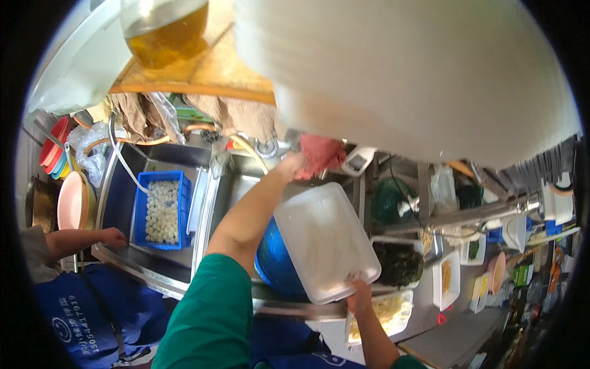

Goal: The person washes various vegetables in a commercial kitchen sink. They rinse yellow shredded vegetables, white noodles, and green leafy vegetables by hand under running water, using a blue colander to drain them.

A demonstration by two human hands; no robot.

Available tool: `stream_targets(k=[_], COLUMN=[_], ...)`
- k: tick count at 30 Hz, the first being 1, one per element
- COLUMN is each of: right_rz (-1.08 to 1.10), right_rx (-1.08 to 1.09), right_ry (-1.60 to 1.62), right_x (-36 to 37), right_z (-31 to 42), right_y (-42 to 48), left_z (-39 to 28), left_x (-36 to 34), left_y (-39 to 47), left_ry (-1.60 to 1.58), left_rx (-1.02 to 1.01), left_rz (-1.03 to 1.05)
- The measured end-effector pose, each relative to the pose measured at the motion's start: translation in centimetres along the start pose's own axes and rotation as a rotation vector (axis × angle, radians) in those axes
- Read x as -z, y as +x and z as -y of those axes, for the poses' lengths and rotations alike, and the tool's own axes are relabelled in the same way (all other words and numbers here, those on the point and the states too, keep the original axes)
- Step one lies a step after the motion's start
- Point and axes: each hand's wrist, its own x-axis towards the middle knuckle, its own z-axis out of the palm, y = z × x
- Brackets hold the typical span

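Observation:
My left hand (293,165) reaches over the sink and grips a dark red cloth (321,154) near its back edge. The fingers are partly hidden by the cloth. In my right hand (360,297) is the lower corner of a white rectangular plastic tub (327,240), held tilted above the front of the sink. Under the tub, partly covered by it, a round blue basin or bowl (276,263) sits in the right-hand stainless steel sink basin (237,184).
Another person's hand (113,237) is at the left sink basin, where a blue crate (186,203) holds small white round pieces. A white hose (124,161) runs into it. Food tubs, one of dark leafy greens (398,264), stand right. A large pale object (405,83) blocks the upper view.

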Motion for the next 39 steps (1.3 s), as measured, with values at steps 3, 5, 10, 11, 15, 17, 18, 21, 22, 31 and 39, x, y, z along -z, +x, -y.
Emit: stream_targets(k=[3, 5, 10, 11, 15, 17, 18, 21, 22, 31, 39], right_rz=[-0.045, -0.076, -0.033, -0.004, 0.03, 0.037, 0.043, 0.073, 0.096, 0.096, 0.109], right_rx=[0.076, 0.102, 0.038, 0.027, 0.038, 0.019, 0.008, 0.017, 0.001, -0.019, 0.063], right_ry=[-0.051, -0.063, -0.164, -0.206, -0.269, -0.284, -0.289, -0.346, -0.361, -0.462, -0.603], right_x=[-3.1, -3.6, -7.4, -8.6, -12.0, -11.9, -12.2, -14.1, -14.3, -16.6, -18.3], right_z=[2.3, 2.1, 3.3, 3.7, 3.7, 2.8, 2.5, 2.2, 2.0, 1.5, 1.6], right_y=[-2.8, -3.3, -5.2, -5.4, -6.9, -7.1, -7.1, -7.6, -7.6, -7.7, -8.2], left_z=[0.3, 2.0, 5.3, 5.5, 6.5, 7.2, 7.7, 8.7, 8.9, 8.8, 10.3], left_x=[-5.1, -5.3, -4.9, -4.7, -5.1, -5.2, -5.1, -4.4, -3.9, -1.8, -1.1], left_y=[-8.1, -15.3, -29.2, -29.9, -31.1, -31.7, -32.1, -33.0, -33.2, -34.6, -34.2], left_ry=[0.292, 0.286, 0.765, 0.785, 0.877, 0.903, 0.906, 0.859, 0.854, 0.817, 0.741], left_rx=[-0.303, -0.674, -0.717, -0.699, -0.672, -0.647, -0.642, -0.593, -0.574, -0.408, -0.424], left_rz=[-0.381, -0.383, -0.443, -0.455, -0.546, -0.579, -0.604, -0.637, -0.658, -0.687, -0.709])
